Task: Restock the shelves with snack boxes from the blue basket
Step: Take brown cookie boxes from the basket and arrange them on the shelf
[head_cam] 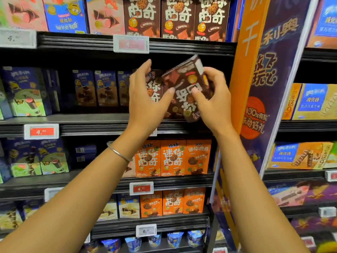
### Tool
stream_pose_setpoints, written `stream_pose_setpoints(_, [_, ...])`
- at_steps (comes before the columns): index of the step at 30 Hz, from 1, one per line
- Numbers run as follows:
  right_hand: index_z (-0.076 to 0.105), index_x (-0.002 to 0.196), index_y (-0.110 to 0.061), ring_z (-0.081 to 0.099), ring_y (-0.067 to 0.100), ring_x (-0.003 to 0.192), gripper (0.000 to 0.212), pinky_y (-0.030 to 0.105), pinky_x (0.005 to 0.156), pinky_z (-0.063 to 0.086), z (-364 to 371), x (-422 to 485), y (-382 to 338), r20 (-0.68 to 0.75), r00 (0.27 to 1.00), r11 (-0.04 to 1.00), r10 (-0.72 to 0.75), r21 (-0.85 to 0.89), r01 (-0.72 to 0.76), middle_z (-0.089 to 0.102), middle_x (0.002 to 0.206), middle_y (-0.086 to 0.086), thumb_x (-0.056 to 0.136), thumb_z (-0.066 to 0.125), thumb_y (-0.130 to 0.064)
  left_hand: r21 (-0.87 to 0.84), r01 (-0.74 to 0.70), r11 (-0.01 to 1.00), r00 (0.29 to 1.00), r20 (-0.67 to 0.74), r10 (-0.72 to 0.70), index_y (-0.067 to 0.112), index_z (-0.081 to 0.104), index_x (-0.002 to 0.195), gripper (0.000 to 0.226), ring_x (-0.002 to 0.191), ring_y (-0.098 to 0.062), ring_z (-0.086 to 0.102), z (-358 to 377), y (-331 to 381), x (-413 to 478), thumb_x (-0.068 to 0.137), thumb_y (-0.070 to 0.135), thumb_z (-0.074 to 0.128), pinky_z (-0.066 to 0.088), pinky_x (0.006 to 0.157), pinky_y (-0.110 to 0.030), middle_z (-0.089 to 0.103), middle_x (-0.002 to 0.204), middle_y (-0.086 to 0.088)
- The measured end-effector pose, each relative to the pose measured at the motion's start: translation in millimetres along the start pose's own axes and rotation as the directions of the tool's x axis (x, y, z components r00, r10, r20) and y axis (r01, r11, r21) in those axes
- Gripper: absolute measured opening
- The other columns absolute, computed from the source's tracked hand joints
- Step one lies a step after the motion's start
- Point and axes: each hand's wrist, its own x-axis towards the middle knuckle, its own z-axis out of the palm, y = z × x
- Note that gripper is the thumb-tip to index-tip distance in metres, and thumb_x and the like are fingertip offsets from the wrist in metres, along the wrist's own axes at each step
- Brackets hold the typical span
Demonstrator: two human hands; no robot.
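A brown cookie box (184, 83) is held tilted and upside down in front of the second shelf from the top. My right hand (213, 101) grips its right side and lower edge. My left hand (147, 95) touches its left edge with the thumb, fingers spread above. Behind them a matching brown box (155, 88) stands on the shelf (91, 118). The blue basket is out of view.
Brown cookie boxes (176, 17) fill the top shelf, orange ones (173, 157) the shelves below. Dark blue boxes (94, 88) stand left of my hands. An orange and purple divider banner (255, 88) rises at the right, with more shelves beyond it.
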Motion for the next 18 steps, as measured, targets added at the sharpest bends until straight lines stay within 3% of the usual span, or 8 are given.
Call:
stream_pose_setpoints(3, [0.057,0.135,-0.014,0.061,0.012,0.121,0.046,0.036,0.099,0.053,-12,0,-6,0.261,0.958,0.991,-0.116,0.092,0.095,0.063,0.128,-0.006,0.091,0.071,-0.015,-0.115,0.008,0.993,0.982,0.188,0.014,0.026,0.047,0.148,0.069,0.128,-0.004,0.056,-6,12,12,0.087,0.039,0.078,0.051,0.106,-0.025,0.055,0.141,0.004])
stream_pose_setpoints(6, [0.059,0.135,-0.018,0.063,0.004,0.116,0.048,0.025,0.097,0.053,-15,-5,-9,0.169,0.986,1.000,-0.011,-0.006,0.012,0.068,0.125,-0.008,0.090,0.074,-0.028,-0.036,0.049,0.998,0.971,0.234,-0.039,0.020,0.063,0.128,0.050,0.106,-0.004,0.070,-12,4,21,0.086,0.041,0.080,0.061,0.091,-0.033,0.070,0.118,0.007])
stream_pose_setpoints(8, [0.054,0.138,-0.016,0.063,0.005,0.115,0.053,0.019,0.095,0.051,-16,-12,-10,-0.022,0.983,0.981,0.182,0.066,-0.180,0.067,0.125,-0.003,0.091,0.074,-0.032,-0.200,0.254,0.946,0.966,0.100,-0.238,0.010,0.061,0.124,0.046,0.098,-0.015,0.075,-11,-4,20,0.089,0.034,0.080,0.064,0.082,-0.037,0.074,0.112,-0.003])
stream_pose_setpoints(9, [0.050,0.140,-0.014,0.063,0.008,0.114,0.057,0.020,0.095,0.052,-14,-17,-13,-0.100,0.937,0.933,0.335,0.178,-0.314,0.065,0.127,0.001,0.092,0.073,-0.035,-0.346,0.353,0.869,0.934,0.071,-0.351,0.008,0.059,0.123,0.042,0.093,-0.018,0.077,-11,-5,16,0.092,0.030,0.079,0.065,0.073,-0.034,0.076,0.109,-0.005])
stream_pose_setpoints(11, [0.041,0.146,-0.015,0.062,0.011,0.114,0.072,0.031,0.098,0.055,-2,-35,-20,-0.075,0.786,0.748,0.613,0.375,-0.548,0.060,0.128,0.001,0.090,0.072,-0.046,-0.544,0.459,0.702,0.877,0.152,-0.456,0.009,0.064,0.115,0.024,0.079,-0.013,0.077,-7,-6,3,0.097,0.023,0.073,0.055,0.051,-0.018,0.080,0.099,-0.003])
stream_pose_setpoints(12, [0.037,0.147,-0.017,0.062,0.011,0.113,0.078,0.038,0.098,0.056,8,-46,-24,-0.002,0.736,0.670,0.677,0.416,-0.615,0.059,0.127,-0.002,0.087,0.072,-0.053,-0.558,0.477,0.679,0.874,0.215,-0.436,0.009,0.067,0.113,0.019,0.079,-0.013,0.077,-3,-7,-6,0.098,0.019,0.072,0.051,0.048,-0.014,0.080,0.100,-0.005])
stream_pose_setpoints(14, [0.036,0.143,-0.022,0.063,0.013,0.115,0.091,0.044,0.096,0.057,26,-61,-32,0.091,0.711,0.605,0.697,0.456,-0.652,0.060,0.128,-0.004,0.073,0.076,-0.064,-0.502,0.478,0.721,0.879,0.279,-0.388,0.006,0.065,0.116,0.027,0.084,-0.015,0.076,7,-8,-26,0.092,0.013,0.077,0.053,0.057,-0.018,0.079,0.103,-0.008])
stream_pose_setpoints(18, [0.021,0.146,-0.023,0.058,0.024,0.125,0.125,0.048,0.102,0.053,39,-49,-35,0.029,0.706,0.619,0.708,0.455,-0.640,0.051,0.140,0.005,0.047,0.082,-0.068,-0.257,0.289,0.922,0.950,0.198,-0.243,0.010,0.051,0.108,0.053,0.079,-0.018,0.062,20,-6,-46,0.072,0.018,0.089,0.054,0.070,-0.035,0.063,0.092,-0.007])
